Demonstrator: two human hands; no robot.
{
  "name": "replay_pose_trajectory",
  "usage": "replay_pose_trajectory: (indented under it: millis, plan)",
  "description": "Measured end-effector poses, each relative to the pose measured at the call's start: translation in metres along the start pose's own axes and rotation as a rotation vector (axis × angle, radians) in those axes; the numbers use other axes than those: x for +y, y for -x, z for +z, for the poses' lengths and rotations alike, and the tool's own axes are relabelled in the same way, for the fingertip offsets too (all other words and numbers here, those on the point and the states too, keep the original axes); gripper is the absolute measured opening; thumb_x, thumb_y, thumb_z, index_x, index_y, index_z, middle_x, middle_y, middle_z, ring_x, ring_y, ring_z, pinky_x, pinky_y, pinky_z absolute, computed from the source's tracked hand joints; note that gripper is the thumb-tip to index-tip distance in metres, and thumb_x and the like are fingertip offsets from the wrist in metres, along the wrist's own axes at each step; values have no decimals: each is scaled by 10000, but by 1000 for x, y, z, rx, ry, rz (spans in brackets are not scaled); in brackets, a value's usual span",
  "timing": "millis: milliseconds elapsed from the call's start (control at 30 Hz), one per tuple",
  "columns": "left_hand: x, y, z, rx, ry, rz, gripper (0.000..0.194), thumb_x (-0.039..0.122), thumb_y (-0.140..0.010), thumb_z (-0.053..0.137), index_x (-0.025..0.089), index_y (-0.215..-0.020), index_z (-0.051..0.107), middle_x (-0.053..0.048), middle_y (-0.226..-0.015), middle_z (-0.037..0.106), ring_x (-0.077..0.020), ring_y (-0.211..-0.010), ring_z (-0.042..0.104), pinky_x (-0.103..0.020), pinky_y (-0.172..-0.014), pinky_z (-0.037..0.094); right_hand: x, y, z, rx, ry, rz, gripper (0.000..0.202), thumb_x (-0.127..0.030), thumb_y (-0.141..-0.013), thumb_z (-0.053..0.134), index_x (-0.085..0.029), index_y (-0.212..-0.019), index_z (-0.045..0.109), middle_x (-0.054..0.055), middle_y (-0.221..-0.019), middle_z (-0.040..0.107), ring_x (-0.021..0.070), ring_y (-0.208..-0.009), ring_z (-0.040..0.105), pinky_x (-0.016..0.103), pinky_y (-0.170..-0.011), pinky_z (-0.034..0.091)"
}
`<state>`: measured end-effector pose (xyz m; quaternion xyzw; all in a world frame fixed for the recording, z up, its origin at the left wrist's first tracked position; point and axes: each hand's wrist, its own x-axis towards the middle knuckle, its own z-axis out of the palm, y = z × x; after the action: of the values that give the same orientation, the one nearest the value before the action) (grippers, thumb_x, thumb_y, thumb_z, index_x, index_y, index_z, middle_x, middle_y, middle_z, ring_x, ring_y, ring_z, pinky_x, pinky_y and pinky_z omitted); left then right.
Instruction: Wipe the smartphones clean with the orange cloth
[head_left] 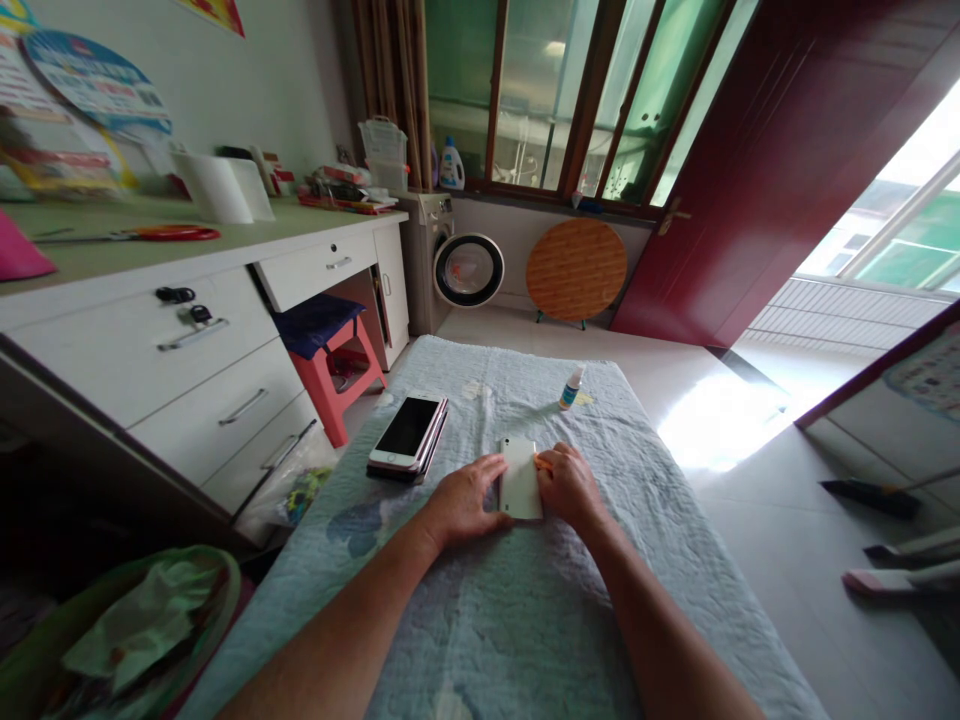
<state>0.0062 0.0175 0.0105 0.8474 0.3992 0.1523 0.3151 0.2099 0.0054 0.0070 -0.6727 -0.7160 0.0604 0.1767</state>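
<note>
A white phone (520, 482) lies back side up on the cloth-covered table (495, 610). My left hand (469, 500) holds its left edge, fingers at the upper side and thumb near the bottom corner. At its right edge is my right hand (571, 485), fingers closed on a small orange cloth (543, 461) that touches the phone. Left of my hands sits a stack of phones (409, 432), the top one white-framed with a dark screen. Beyond the phone stands a small spray bottle (571, 388) with a blue label.
A white desk (202, 350) with drawers runs along the left, a red stool (334, 375) beside it. A green basket (217, 600) holding bags is at lower left. Behind are a washing machine (427, 235) and a round wooden tabletop (576, 268).
</note>
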Motion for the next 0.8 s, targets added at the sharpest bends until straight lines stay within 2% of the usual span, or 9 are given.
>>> replay_pose_trajectory:
  millis: [233,400,600,800]
  plan:
    - [-1,0,1,4,-9,5,753,363,-669,751,189,-1354,492,-124,-1475,428,-286,-1347,416,-383,-1125,318,2,4,-3,-18,-71,36,219,-165,-724,499,-165,-695,716,63,-743,648,155,-691,545,251,-635,354]
    - [-2,-1,2,8,-14,9,755,376,-670,749,179,-1352,493,-123,-1474,430,-293,-1342,420,-380,-1124,326,4,5,-4,-33,-121,66,230,-175,-715,500,-161,-704,730,61,-750,658,157,-675,550,253,-624,352]
    - [-1,0,1,11,-19,8,749,380,-680,744,169,-1353,492,-128,-1469,435,-289,-1342,420,-370,-1122,328,3,6,0,67,-223,44,252,-207,-797,476,-169,-782,725,44,-767,608,142,-682,524,241,-645,359]
    - [0,0,0,3,-9,3,763,367,-675,754,162,-1361,489,-132,-1474,427,-291,-1349,411,-357,-1128,318,0,7,5,63,-205,-33,267,-243,-896,464,-179,-776,695,32,-760,539,144,-729,508,240,-686,354]
